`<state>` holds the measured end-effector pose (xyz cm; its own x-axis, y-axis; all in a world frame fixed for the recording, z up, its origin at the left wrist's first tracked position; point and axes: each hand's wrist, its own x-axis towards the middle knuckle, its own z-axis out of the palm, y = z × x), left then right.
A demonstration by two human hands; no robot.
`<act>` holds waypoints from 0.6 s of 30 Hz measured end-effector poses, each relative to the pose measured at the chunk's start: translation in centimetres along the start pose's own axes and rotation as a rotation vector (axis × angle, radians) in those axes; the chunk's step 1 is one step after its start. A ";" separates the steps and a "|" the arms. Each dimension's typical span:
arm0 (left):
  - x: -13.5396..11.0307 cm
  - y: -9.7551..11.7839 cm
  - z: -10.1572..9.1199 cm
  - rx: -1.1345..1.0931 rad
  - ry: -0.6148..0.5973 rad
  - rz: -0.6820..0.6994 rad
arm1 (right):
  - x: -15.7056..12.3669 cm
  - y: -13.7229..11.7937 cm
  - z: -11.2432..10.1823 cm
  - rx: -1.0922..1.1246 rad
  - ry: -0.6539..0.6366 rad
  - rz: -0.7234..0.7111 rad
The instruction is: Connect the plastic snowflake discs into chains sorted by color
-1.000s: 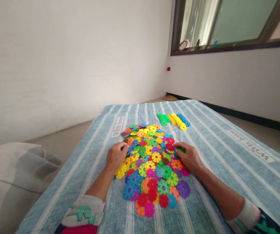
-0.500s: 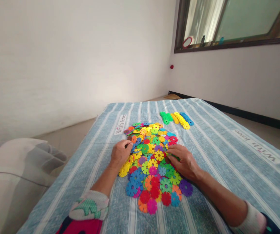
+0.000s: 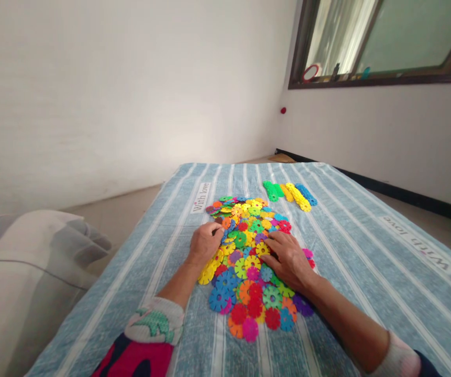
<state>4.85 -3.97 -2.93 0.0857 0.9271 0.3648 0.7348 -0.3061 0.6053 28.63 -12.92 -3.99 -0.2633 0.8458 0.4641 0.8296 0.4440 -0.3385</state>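
A pile of colourful notched plastic discs, flower-shaped snowflake building pieces [image 3: 252, 262], is spread over a striped cloth. At the pile's left edge is my left hand [image 3: 205, 243], its thumb and fingers closed together beside some blue discs [image 3: 228, 229]. Whatever lies between those fingertips is hidden. My right hand [image 3: 288, 256] rests over the pile's right side, palm down. Its fingers reach out apart across yellow and purple discs. Pink and red discs [image 3: 308, 256] show just beyond that hand's outer edge.
Farther back lie rows of same-coloured discs: green [image 3: 272, 191], yellow [image 3: 298, 198] and blue [image 3: 306, 194]. The blue-and-white striped cloth [image 3: 162, 225] covers the table. Grey-and-white fabric [image 3: 32, 262] bulges at the left. A wall and a window [image 3: 406, 42] stand behind.
My right hand has moved inward over the pile, its fingers stretched more. Pink and red discs now show outside it. My left hand stays at the left edge. The view has shifted slightly.
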 end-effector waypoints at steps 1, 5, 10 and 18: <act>0.0 0.0 0.0 0.002 -0.002 0.001 | -0.1 0.1 0.1 0.018 0.010 0.000; -0.1 0.3 0.0 0.015 -0.003 -0.002 | -0.2 0.0 0.2 0.133 0.055 0.004; -0.2 0.5 -0.1 0.020 -0.008 0.003 | -0.2 -0.6 -0.6 0.329 0.002 0.059; -0.2 0.4 0.0 0.008 -0.016 0.004 | -0.5 -1.3 -2.4 0.541 -0.101 0.223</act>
<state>5.12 -4.27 -2.81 0.0991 0.9293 0.3557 0.7399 -0.3078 0.5982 28.89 -14.69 -1.80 -0.1788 0.9481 0.2629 0.5082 0.3178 -0.8004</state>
